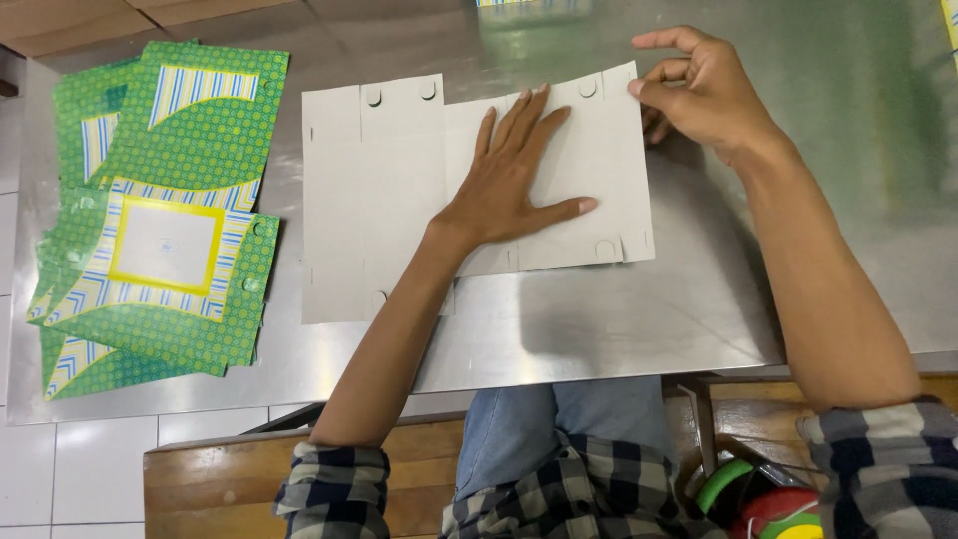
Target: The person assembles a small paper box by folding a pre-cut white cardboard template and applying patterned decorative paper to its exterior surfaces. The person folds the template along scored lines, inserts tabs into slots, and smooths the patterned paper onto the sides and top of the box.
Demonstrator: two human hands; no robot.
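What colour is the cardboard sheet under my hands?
Plain grey, seen in the head view: the flat cardboard box blank.

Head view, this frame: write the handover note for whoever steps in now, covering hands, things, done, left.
Left hand: flat, fingers spread, pressing on the grey cardboard blank lying plain side up on the metal table.
Right hand: pinching the blank's upper right corner, apparently lifting or folding that edge panel.
Stack of green printed blanks: at the table's left, apart from both hands.
Done: one blank laid out, pinned down.
Left: the blank is still nearly flat, no box shape formed; the stack looks untouched.
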